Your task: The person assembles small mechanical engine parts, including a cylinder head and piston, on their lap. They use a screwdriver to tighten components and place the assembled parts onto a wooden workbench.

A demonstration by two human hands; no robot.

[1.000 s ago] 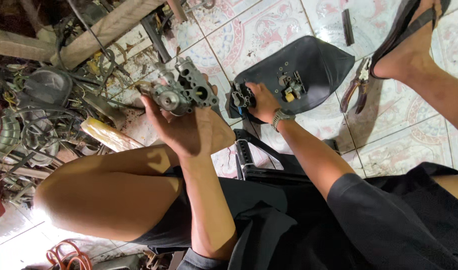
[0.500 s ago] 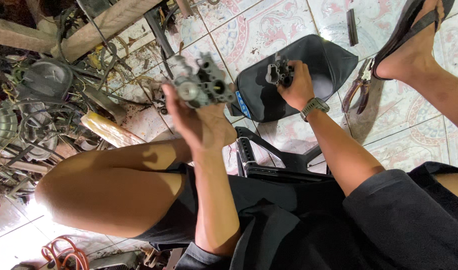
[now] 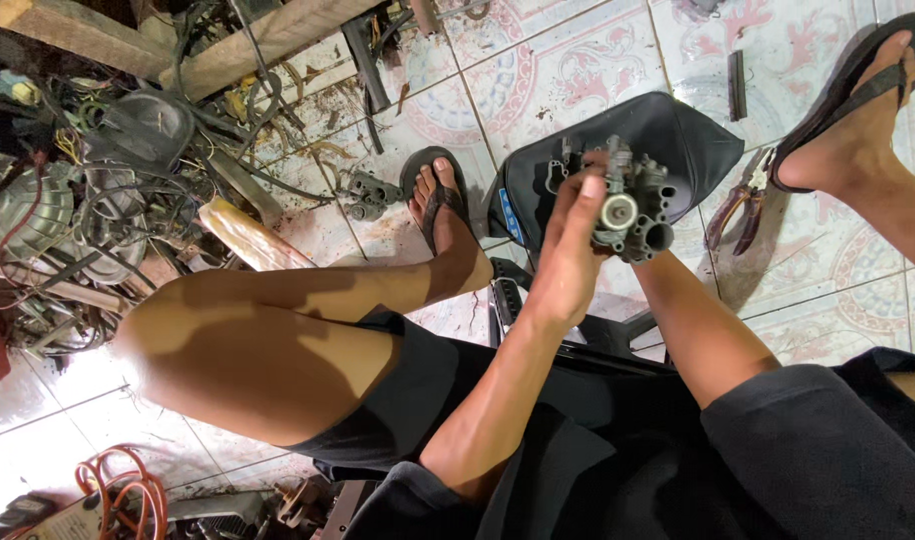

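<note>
Metal carburetor (image 3: 630, 212) held up over black tray (image 3: 698, 140), clamped in left hand (image 3: 568, 265). Right hand hidden behind it, grip cannot be told. Judged heavy, rigid, greasy; best gripped by body, not protruding fittings.

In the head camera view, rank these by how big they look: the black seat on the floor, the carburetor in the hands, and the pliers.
1. Black seat, largest.
2. Carburetor, though held nearer the camera, so it looks enlarged.
3. Pliers, smallest, close to the carburetor.

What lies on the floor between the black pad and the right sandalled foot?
In the head view, pliers lie on the tiles between the black pad and the right sandalled foot.
</note>
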